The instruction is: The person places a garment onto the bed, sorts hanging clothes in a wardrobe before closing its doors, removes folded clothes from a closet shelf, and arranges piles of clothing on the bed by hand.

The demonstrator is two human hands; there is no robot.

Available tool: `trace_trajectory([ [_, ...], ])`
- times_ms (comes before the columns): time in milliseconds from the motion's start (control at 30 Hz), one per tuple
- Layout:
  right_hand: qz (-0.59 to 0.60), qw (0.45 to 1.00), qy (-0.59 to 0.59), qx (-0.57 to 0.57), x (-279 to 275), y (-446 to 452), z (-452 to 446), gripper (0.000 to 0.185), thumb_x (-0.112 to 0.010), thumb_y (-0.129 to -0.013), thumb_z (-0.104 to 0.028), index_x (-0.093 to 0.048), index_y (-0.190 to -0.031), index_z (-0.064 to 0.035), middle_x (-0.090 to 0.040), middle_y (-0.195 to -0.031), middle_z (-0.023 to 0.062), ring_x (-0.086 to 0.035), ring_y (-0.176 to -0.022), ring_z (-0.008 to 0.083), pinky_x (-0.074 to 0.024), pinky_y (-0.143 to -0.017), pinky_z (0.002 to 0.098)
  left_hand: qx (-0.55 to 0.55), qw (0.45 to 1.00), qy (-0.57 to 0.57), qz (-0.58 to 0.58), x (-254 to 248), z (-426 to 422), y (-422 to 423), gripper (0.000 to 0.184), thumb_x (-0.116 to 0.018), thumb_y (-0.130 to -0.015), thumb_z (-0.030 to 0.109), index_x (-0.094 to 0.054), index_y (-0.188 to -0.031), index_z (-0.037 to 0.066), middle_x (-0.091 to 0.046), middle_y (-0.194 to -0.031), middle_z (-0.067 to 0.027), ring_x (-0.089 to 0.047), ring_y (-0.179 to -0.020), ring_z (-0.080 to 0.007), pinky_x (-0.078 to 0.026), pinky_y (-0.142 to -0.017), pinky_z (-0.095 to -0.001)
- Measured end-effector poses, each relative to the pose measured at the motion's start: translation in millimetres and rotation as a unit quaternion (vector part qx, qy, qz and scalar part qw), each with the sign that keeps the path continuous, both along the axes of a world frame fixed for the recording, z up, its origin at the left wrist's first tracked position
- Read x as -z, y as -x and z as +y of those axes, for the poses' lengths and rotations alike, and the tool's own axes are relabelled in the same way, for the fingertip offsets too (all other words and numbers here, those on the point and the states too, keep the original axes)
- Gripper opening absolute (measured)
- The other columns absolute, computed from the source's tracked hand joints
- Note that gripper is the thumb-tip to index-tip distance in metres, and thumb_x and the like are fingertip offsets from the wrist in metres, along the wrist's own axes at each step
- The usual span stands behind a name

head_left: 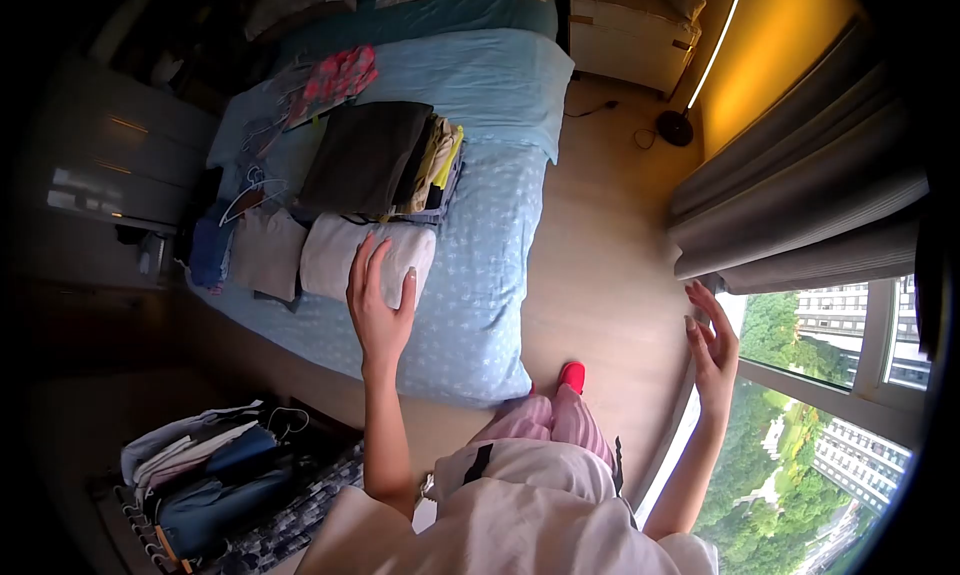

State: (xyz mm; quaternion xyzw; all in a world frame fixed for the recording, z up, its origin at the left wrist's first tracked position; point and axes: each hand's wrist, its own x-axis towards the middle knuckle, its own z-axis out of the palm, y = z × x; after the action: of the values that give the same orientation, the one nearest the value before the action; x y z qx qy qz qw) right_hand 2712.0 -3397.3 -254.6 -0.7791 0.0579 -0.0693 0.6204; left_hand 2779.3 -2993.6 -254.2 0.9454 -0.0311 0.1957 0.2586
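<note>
My left hand [380, 300] is raised with its fingers apart and holds nothing; in the view it overlaps a folded white cloth [330, 260] on the bed. My right hand [714, 345] is lifted at the right, beside the window, its fingers spread and empty. On the blue bed [480, 265] a stack of folded dark clothes [365, 160] lies behind the white cloth, with yellow and beige pieces [440, 160] at its right side. A light grey folded garment [266, 253] and blue denim [210, 250] lie to the left.
White hangers [254, 193] and a red checked garment [340, 75] are on the bed. Hanging clothes [215, 475] fill a rack at the lower left. Grey curtains [800, 175] hang at the right, near a lamp base [675, 128]. A white cabinet [630, 45] stands at the back.
</note>
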Motion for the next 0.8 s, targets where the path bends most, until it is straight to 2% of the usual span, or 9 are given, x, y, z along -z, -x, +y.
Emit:
trace_trajectory([
  [133,0.04,0.994,-0.093,-0.048,20,-40,21,0.035,-0.058,-0.091,-0.009,-0.056,-0.126,-0.0054,-0.059,-0.126,0.0083,-0.053,-0.118,0.0182,-0.0451,-0.091,0.0321,-0.039,0.999,-0.029,-0.012,-2,-6,-20,0.047,-0.065,-0.083,0.017,-0.052,-0.126,0.005,-0.046,-0.137,-0.0167,-0.046,-0.123,-0.0368,-0.037,-0.101,-0.0459],
  [233,0.068,0.98,-0.141,-0.12,30,-74,55,0.045,-0.06,-0.089,-0.006,-0.05,-0.133,-0.0077,-0.056,-0.129,0.0079,-0.055,-0.116,0.0203,-0.0487,-0.088,0.0341,-0.079,0.997,-0.022,-0.015,-5,-1,-30,0.052,-0.067,-0.082,0.019,-0.049,-0.128,0.004,-0.046,-0.137,-0.0182,-0.045,-0.124,-0.0373,-0.037,-0.102,-0.0465],
  [333,0.072,0.975,-0.125,-0.169,22,-117,75,0.053,-0.059,-0.089,-0.005,-0.043,-0.139,-0.0094,-0.054,-0.131,0.0094,-0.055,-0.116,0.0219,-0.0504,-0.087,0.0355,-0.114,0.993,-0.007,-0.017,7,14,-50,0.057,-0.068,-0.081,0.02,-0.046,-0.131,0.005,-0.045,-0.137,-0.0198,-0.044,-0.126,-0.0379,-0.036,-0.103,-0.0467],
  [500,0.06,0.975,-0.125,-0.176,20,-195,77,0.055,-0.059,-0.089,-0.007,-0.04,-0.14,-0.0062,-0.052,-0.131,0.0126,-0.055,-0.117,0.0245,-0.0511,-0.085,0.0336,-0.138,0.99,0.031,0.005,18,27,-103,0.064,-0.071,-0.08,0.024,-0.043,-0.135,0.008,-0.04,-0.141,-0.0207,-0.041,-0.129,-0.0381,-0.036,-0.104,-0.047],
  [600,0.083,0.973,-0.103,-0.189,22,-241,86,0.054,-0.059,-0.089,-0.008,-0.041,-0.14,-0.008,-0.052,-0.132,0.0125,-0.055,-0.118,0.0251,-0.0509,-0.085,0.0345,-0.161,0.986,0.038,0.031,13,27,-131,0.064,-0.071,-0.08,0.025,-0.043,-0.136,0.011,-0.038,-0.143,-0.02,-0.039,-0.13,-0.0381,-0.036,-0.104,-0.0473],
  [667,0.118,0.967,-0.082,-0.211,25,-277,101,0.058,-0.061,-0.087,-0.014,-0.04,-0.141,-0.0076,-0.049,-0.134,0.0111,-0.053,-0.116,0.0241,-0.0485,-0.087,0.033,-0.168,0.984,0.044,0.044,15,32,-150,0.064,-0.072,-0.079,0.025,-0.044,-0.135,0.012,-0.038,-0.143,-0.0195,-0.039,-0.13,-0.0383,-0.036,-0.104,-0.0475],
  [767,0.162,0.954,-0.045,-0.249,67,-342,123,0.054,-0.06,-0.091,-0.023,-0.042,-0.14,-0.0124,-0.051,-0.132,0.0078,-0.052,-0.115,0.0224,-0.0479,-0.087,0.0329,-0.191,0.98,0.044,0.041,35,50,-174,0.062,-0.072,-0.08,0.029,-0.046,-0.134,0.013,-0.039,-0.143,-0.0189,-0.04,-0.129,-0.0388,-0.037,-0.103,-0.0481],
  [800,0.202,0.946,-0.024,-0.254,69,-364,133,0.052,-0.056,-0.093,-0.03,-0.042,-0.141,-0.0162,-0.05,-0.134,0.0072,-0.052,-0.117,0.0226,-0.0473,-0.089,0.0357,-0.21,0.975,0.051,0.042,38,56,-182,0.058,-0.07,-0.083,0.028,-0.047,-0.134,0.013,-0.039,-0.143,-0.019,-0.04,-0.129,-0.0389,-0.037,-0.103,-0.048],
])
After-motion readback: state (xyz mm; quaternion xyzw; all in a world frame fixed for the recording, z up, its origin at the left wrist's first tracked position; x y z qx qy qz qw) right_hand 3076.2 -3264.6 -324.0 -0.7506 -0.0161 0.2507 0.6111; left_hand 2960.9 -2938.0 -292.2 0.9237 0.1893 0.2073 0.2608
